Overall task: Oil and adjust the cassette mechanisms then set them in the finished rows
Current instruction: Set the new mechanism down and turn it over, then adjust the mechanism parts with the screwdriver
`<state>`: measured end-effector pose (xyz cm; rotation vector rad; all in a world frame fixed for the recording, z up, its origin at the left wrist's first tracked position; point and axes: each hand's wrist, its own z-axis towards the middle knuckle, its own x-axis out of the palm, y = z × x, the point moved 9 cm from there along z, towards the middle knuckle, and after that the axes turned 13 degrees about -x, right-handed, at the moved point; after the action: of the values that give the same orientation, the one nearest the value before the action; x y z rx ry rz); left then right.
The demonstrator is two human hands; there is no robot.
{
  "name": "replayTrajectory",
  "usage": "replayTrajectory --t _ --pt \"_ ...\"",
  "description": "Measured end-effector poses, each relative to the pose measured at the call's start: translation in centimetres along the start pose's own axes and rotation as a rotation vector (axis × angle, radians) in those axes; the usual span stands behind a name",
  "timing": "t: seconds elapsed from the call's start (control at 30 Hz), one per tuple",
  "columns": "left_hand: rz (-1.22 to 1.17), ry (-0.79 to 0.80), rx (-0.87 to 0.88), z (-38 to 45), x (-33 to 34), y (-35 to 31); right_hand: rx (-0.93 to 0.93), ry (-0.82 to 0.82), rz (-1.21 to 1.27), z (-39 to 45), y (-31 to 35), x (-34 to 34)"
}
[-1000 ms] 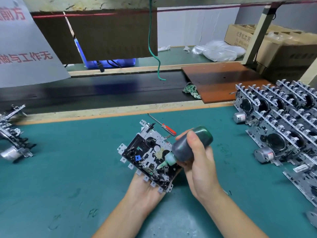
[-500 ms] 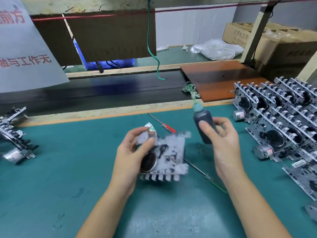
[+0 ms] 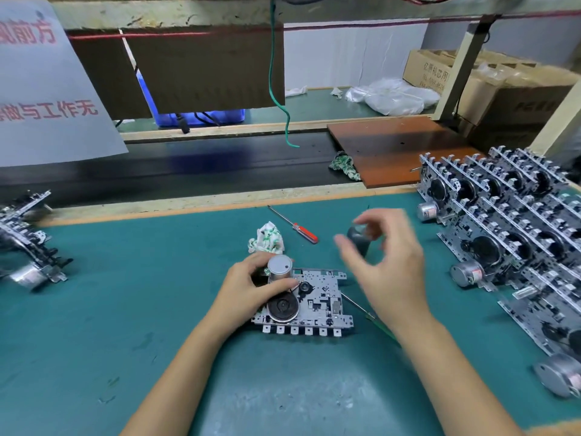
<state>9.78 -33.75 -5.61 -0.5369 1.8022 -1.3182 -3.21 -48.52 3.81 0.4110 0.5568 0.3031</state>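
- The cassette mechanism (image 3: pixel 309 302) was seen flat on the green mat (image 3: pixel 125 309), motor side up, with its flywheel (image 3: pixel 283 306) and cylindrical motor (image 3: pixel 279 268) at its left end
- The left hand (image 3: pixel 251 287) was held at the mechanism's left end, its fingers and thumb curled round the motor
- The right hand (image 3: pixel 390 269) was caught above the mat, blurred by motion, fingers loosely spread and curved; nothing was clasped in it
- The dark oil bottle (image 3: pixel 358 240) was seen just behind the right hand's fingers, apart from them; whether it stood on the mat could not be told
- A thin rod-like tool (image 3: pixel 356 305) was partly hidden beneath the right hand, beside the mechanism's right edge
- A red-handled screwdriver (image 3: pixel 294 225) and a crumpled cloth (image 3: pixel 267 239) lay beyond the mechanism
- The finished rows (image 3: pixel 515 221) of mechanisms were ranged along the right of the mat
- More mechanisms (image 3: pixel 28 243) lay at the left edge
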Motion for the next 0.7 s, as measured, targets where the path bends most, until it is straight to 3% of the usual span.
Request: replayTrajectory --t 0.13,0.2,0.27,0.37,0.47,0.53,0.63,0.7 --pt "-0.014 0.024 0.059 -0.3 0.4 -0.5 -0.135 0.973 -0.216 -4.3 1.0 7.3" --pt "-0.009 0.045 0.062 -0.2 0.6 -0.4 -0.147 1.139 -0.281 -5.7 0.1 8.3" --pt "0.002 0.047 0.069 -0.3 0.6 -0.3 -0.131 1.139 -0.298 -5.5 -0.3 8.6" --pt "-0.047 0.075 0.073 -0.4 0.4 -0.3 -0.251 1.068 -0.377 -4.4 1.0 8.6" --pt "-0.255 0.079 0.009 -0.5 -0.4 0.3 -0.226 1.049 -0.213 -4.5 1.7 8.4" --pt "-0.477 0.164 -0.135 -0.5 -0.2 1.5 0.027 1.031 0.171 -5.0 1.8 8.3" --pt "-0.649 0.496 -0.253 -1.6 2.7 1.4 0.433 0.984 1.063 -6.9 4.5 9.2" --pt "-0.805 0.68 -0.31 -3.2 4.8 0.8 0.674 0.874 1.523 -7.8 6.1 9.7"
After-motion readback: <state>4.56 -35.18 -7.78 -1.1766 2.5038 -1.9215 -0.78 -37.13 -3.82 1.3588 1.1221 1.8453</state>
